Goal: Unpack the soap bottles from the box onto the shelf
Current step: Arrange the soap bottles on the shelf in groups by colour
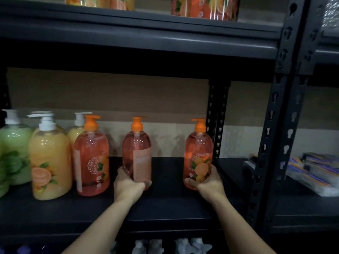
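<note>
Glossy clear plastic bottles point(136, 153); matt metal shelf point(165, 208).

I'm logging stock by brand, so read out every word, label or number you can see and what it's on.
"guar", later letters lost round the curve: front of the right orange bottle, gripped by the right hand.
Middle orange bottle, gripped by the left hand: back label print too small to read.
Left orange bottle: label print blurred.
Yellow bottle: round label wording blurred.
No numbers or signs legible.

Both hands point(129, 187) point(211, 182) grip orange bottles point(136, 153) point(198, 153) on shelf point(165, 204).
</note>
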The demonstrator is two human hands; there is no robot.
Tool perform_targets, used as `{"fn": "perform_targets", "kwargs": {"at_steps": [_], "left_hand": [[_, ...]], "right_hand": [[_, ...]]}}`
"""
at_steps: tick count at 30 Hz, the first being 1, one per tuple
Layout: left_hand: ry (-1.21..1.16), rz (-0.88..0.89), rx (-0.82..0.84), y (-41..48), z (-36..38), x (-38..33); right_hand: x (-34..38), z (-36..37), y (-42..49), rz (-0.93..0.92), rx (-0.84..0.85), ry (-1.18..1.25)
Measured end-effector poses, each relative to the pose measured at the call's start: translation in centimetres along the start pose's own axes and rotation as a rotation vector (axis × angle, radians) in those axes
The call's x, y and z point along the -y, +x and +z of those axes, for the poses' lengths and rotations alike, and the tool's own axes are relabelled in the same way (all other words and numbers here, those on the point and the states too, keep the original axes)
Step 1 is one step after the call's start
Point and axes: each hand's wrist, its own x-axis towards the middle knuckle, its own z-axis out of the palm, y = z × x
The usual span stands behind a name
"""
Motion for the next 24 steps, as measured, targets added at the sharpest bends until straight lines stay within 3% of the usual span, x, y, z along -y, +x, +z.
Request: {"fn": "perform_targets", "kwargs": {"at_steps": [10, 18, 24], "left_hand": [[-0.051, -0.012, 0.105, -2.1, 6.2, -3.2], [-0.047, 0.068, 0.212, -2.8, 7.2, -3.3], [-0.025, 0.019, 0.518, 0.6, 3.5, -3.3]], "right_hand": [[-0.1, 0.0, -0.1, -0.022, -0.018, -0.006], [0.0, 0.0, -0.3, -0.041, -0.011, -0.015], [0.2, -0.2, -0.3, -0.032, 0.026, -0.017]]}}
